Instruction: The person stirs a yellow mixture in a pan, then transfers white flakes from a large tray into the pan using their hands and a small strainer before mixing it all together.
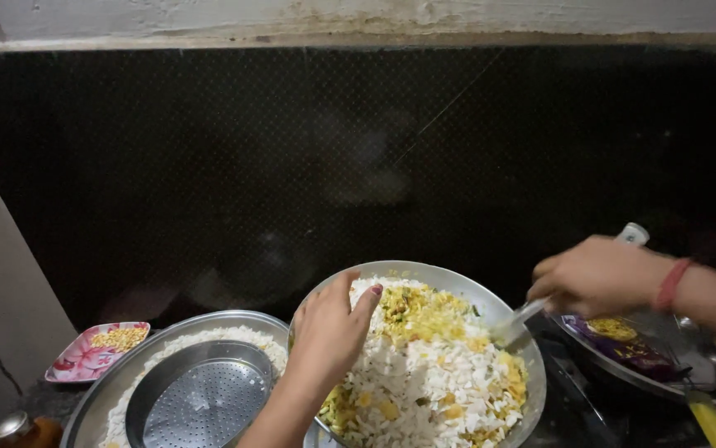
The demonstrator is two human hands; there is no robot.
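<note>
With the left hand (325, 336) curled over the steel bowl's (532, 377) nine-o'clock rim and the right hand (594, 278) fisted around a metal spatula (517, 322) digging in at three o'clock, the heaped flattened rice mix (428, 369) could spill over the brim.

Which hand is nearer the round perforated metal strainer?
Left. The left hand grips the mixing bowl's rim beside the strainer; the right hand holds a spoon far across.
</note>
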